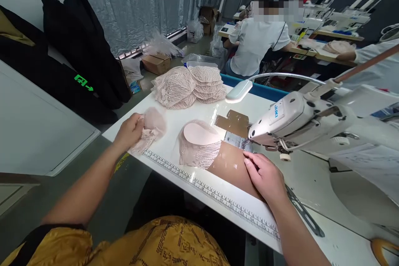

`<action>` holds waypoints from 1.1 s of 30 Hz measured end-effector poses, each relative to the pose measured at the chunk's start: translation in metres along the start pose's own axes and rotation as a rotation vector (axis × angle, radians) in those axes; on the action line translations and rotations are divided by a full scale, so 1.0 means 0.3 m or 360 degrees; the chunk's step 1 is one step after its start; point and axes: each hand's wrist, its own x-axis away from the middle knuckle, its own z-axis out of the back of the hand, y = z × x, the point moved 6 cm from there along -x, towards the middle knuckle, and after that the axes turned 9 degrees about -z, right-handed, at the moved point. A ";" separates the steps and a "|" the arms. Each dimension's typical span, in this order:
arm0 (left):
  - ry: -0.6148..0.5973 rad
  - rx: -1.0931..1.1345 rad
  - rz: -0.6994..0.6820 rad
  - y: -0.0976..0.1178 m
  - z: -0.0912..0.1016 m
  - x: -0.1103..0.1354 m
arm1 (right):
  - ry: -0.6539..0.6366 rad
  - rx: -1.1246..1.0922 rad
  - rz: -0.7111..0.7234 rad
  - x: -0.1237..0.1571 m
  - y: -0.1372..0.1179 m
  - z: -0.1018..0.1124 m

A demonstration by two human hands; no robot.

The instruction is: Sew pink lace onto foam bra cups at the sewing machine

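Observation:
My left hand (128, 133) is closed on a sheer beige lace piece (153, 126), which hangs over the left end of the sewing table. On the tabletop, between my hands, lies a lace bra cup (199, 149) with a smooth pale pad (202, 133) on it. Its right edge meets a flat brown sheet (232, 164). My right hand (264, 174) rests on that sheet with its fingers stretched towards the needle area, and nothing shows in it. Just beyond the fingertips is the head of the white sewing machine (280, 120).
Stacked lace cups (190, 85) stand at the table's far edge. A lamp (239, 91) on a bent neck hangs near the machine. A printed ruler (212, 193) runs along the front edge. Another person (260, 41) sits further back, past boxes and plastic bags.

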 end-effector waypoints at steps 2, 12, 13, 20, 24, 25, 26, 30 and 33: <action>0.0150 0.0375 0.0125 0.050 0.030 0.041 | -0.0072 -0.0250 -0.0052 0.027 -0.028 0.025; -0.0509 0.1405 -0.0553 0.681 -0.099 0.080 | -0.0760 -0.1460 -0.0063 0.168 -0.332 -0.046; -0.0571 0.1472 -0.0562 0.707 -0.118 0.080 | -0.0723 -0.1557 -0.0158 0.160 -0.316 -0.067; -0.0701 0.1503 -0.0418 0.727 -0.207 0.031 | -0.0074 -0.1912 -0.0583 0.187 -0.164 -0.096; -0.0642 0.1096 -0.0659 0.725 -0.269 -0.003 | -0.0287 -0.2046 -0.0551 0.225 -0.162 -0.096; -0.0635 0.0883 -0.0724 0.715 -0.286 -0.007 | -0.0403 -0.2084 -0.0553 0.239 -0.154 -0.089; -0.0656 0.0655 -0.0775 0.697 -0.302 -0.007 | -0.0475 -0.2105 -0.0574 0.256 -0.137 -0.072; -0.0870 0.0034 -0.0812 0.544 -0.323 0.021 | 0.0393 -0.2053 -0.0590 0.335 0.023 0.191; -0.0863 -0.0064 -0.0734 0.400 -0.263 0.034 | 0.1706 -0.1655 -0.0261 0.460 0.081 0.446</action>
